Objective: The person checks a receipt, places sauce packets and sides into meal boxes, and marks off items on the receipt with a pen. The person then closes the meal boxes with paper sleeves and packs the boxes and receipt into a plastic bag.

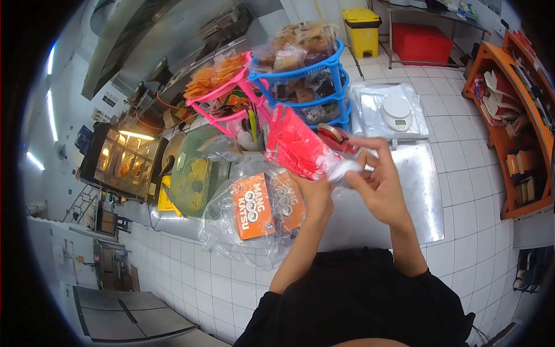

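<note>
A red plastic packet is held up over the steel table, its lower end gripped by my left hand. Close beside it, my right hand has its fingers curled around a whitish, blurred thing at the packet's end; a ring shows on one finger. Below and left of my left hand, orange printed boxes lie in a clear plastic bag. A tape roll in a red dispenser sits just behind my hands.
Blue tiered baskets and pink baskets hold packets at the back. A white scale rests on plastic bags at the right. A green-lidded container stands left. An orange shelf is far right, with another person's hand in it.
</note>
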### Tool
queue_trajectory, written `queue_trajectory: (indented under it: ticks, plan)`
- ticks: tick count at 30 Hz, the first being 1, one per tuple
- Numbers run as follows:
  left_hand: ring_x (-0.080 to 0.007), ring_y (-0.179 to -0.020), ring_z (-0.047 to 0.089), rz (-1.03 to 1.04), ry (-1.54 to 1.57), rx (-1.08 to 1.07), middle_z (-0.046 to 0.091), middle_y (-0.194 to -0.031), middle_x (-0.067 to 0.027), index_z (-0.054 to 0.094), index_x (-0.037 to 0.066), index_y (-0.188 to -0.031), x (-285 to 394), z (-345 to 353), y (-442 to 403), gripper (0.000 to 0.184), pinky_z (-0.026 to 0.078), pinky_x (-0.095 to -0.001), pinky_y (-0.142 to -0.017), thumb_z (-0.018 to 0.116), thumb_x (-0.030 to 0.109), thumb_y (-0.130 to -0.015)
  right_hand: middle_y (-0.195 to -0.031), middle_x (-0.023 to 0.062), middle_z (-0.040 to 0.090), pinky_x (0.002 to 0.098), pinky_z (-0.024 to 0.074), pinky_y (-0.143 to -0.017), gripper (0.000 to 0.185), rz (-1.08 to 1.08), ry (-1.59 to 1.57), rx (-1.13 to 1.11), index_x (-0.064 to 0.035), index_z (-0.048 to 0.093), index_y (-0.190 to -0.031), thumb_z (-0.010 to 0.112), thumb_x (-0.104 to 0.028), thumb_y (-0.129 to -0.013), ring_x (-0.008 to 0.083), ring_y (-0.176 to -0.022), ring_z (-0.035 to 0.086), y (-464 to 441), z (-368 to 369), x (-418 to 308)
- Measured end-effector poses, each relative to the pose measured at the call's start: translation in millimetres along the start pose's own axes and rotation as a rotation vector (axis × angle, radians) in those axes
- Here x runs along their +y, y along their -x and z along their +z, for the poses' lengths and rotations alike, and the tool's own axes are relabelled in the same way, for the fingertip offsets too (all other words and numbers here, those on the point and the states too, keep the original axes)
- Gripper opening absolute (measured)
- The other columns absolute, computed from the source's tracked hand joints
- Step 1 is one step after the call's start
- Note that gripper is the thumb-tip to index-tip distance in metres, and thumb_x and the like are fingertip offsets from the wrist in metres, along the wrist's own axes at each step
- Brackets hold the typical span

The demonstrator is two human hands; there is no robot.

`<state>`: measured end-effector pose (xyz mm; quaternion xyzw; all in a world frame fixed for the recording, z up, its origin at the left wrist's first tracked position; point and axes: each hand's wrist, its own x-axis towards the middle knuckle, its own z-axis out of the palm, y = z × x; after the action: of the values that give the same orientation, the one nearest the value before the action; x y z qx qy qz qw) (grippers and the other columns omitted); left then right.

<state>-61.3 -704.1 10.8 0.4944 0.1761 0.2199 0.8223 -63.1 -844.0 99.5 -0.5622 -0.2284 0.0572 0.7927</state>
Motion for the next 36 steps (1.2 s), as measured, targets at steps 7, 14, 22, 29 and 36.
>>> queue_trajectory:
  ticks: [7, 14, 22, 29, 36]
  plan:
    - [-0.0167, -0.087, 0.064, -0.063, -0.597, -0.109, 0.067, -0.1, -0.0089, 0.062, 0.0, -0.112, -92.9, -90.7, -102.5, 0.04, 0.053, -0.0336, -0.075, 0.074, 0.027, -0.083, -0.092, 0.0004, 0.05, 0.017, 0.0401, -0.058, 0.051, 0.171, -0.198, -0.152, -0.0057, 0.044, -0.131, 0.064, 0.009, -0.086, 0.0007, -0.076, 0.05, 18.7, -28.6, -7.9]
    - [-0.0158, -0.074, 0.063, -0.455, -0.894, -0.184, 0.068, -0.096, -0.0085, 0.062, -0.003, -0.111, -77.0, -78.7, -227.2, 0.051, 0.051, -0.0332, -0.065, 0.081, 0.028, -0.075, -0.099, 0.0035, 0.051, 0.017, 0.0368, -0.053, 0.037, 0.2, -0.127, 0.175, -0.0042, 0.05, -0.124, 0.058, 0.007, -0.09, 0.001, -0.064, 0.048, 19.3, -60.3, -2.9]
    - [-0.0187, -0.066, 0.064, -0.113, -0.389, -0.041, 0.068, -0.087, -0.009, 0.066, -0.008, -0.099, -115.0, -91.2, -361.7, 0.044, 0.052, -0.0372, -0.059, 0.083, 0.021, -0.071, -0.097, 0.001, 0.047, 0.0175, 0.0376, -0.051, 0.023, 0.257, 0.253, 0.68, -0.0033, 0.054, -0.117, 0.056, 0.0, -0.094, 0.002, -0.064, 0.047, 62.5, -115.9, 191.4]
    - [-0.0278, -0.095, 0.067, -0.17, -1.395, -0.598, 0.07, -0.102, -0.0208, 0.066, -0.007, -0.111, -19.1, -45.8, -292.7, 0.055, 0.053, -0.0385, -0.079, 0.071, 0.042, -0.086, -0.117, 0.0138, 0.057, 0.0345, 0.0511, -0.085, 0.041, 0.283, 0.695, 0.555, -0.0034, 0.05, -0.124, 0.07, -0.011, -0.089, 0.0243, -0.101, 0.061, 89.2, -138.5, 234.9]
    - [-0.0215, -0.121, 0.059, 0.052, -1.418, -0.74, 0.061, -0.133, -0.0162, 0.056, 0.004, -0.137, 207.3, -44.6, -117.6, 0.049, 0.045, -0.0324, -0.101, 0.06, 0.035, -0.098, -0.113, 0.0259, 0.065, 0.0443, 0.0473, -0.096, 0.069, 0.465, 0.815, 0.019, -0.0058, 0.049, -0.128, 0.084, -0.02, -0.07, 0.0422, -0.107, 0.064, 80.8, -128.1, 207.2]
